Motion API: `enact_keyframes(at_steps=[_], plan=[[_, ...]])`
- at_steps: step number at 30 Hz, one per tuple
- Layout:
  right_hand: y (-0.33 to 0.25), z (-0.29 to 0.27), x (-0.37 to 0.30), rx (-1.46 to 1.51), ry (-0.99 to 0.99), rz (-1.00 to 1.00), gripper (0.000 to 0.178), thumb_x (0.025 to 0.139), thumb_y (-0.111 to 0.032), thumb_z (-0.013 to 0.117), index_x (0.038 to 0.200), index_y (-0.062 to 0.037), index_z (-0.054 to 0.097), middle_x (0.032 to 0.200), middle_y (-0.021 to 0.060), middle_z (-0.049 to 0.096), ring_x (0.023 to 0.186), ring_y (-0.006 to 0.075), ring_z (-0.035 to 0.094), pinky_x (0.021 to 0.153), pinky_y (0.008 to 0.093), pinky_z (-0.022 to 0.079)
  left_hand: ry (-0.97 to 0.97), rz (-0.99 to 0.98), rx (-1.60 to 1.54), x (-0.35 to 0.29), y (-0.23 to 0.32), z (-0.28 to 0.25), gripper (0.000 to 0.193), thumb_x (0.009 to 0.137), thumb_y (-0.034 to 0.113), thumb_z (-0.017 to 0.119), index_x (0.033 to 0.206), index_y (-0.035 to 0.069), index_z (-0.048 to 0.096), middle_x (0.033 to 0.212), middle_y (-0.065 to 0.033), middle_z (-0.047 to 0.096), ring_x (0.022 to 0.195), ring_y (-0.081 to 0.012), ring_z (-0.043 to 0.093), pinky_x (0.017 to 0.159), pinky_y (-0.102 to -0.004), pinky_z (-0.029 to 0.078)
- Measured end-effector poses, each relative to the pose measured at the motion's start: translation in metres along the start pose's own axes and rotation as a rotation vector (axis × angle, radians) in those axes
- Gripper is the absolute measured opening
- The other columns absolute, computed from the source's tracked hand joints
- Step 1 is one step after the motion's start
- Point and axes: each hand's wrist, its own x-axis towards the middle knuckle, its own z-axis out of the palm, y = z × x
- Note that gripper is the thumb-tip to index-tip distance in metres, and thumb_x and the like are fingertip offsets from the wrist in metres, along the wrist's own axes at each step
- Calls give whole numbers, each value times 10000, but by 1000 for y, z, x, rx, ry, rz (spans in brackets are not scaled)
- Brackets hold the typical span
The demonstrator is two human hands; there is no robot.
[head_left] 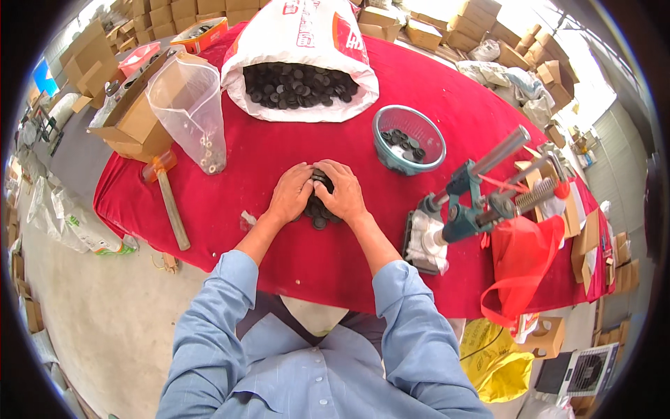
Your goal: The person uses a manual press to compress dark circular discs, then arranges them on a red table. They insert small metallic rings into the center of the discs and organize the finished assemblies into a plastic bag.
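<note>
A small heap of round black discs (320,216) lies on the red tablecloth (272,150) in front of me. From its left side my left hand (290,193) cups the heap, fingers curved over it. Opposite, my right hand (343,191) closes round the other side, its fingertips near those of the left. Some discs show between the thumbs and below the palms; the rest are hidden under the hands. Beyond them a big white sack (300,49) lies with its mouth toward me, full of similar discs. A blue-grey plastic basket (410,165) at the right holds several more.
At the right stand a green hand press (464,209) with metal bars and a red cloth bag (527,255). To the left lie a hammer (172,209), a clear plastic bag (188,105) with small rings, and a cardboard box (139,129). A yellow bag (492,359) sits below the table edge.
</note>
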Motion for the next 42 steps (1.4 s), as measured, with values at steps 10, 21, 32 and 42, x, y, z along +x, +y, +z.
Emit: enact_keyframes(at_steps=[10,21,32,42], plan=[[-37,-23,-91,-165,-32,-4,704,888,-418,727,1523,-154,574,1626,241,443,1493,533,384,1173,649,372,-127,-12,50,-52,49,-8,559,1096,272,452,1611,55,454,1695,-147,413,1590,-335,340,1274,-558,257],[-56,31,-38,-402,-167,-69,698,950,-443,609,1590,-185,508,1603,229,494,1528,453,387,1161,780,282,-103,-261,420,-61,25,-48,601,1122,344,414,1661,81,368,1733,-175,327,1601,-375,300,1248,-661,231],[7,-14,-9,-477,-388,334,859,981,-728,497,1653,-196,431,1737,230,286,1606,470,237,1200,776,198,-180,-209,405,-11,21,-28,571,1128,464,379,1656,250,422,1759,-123,291,1634,-415,176,1193,-810,133],[-37,-45,-106,-479,-276,286,806,1019,-621,545,1660,-162,380,1726,246,269,1582,516,233,1149,807,243,-423,15,628,-30,61,-22,644,1097,524,432,1662,217,414,1777,-99,244,1653,-378,108,1244,-755,101]])
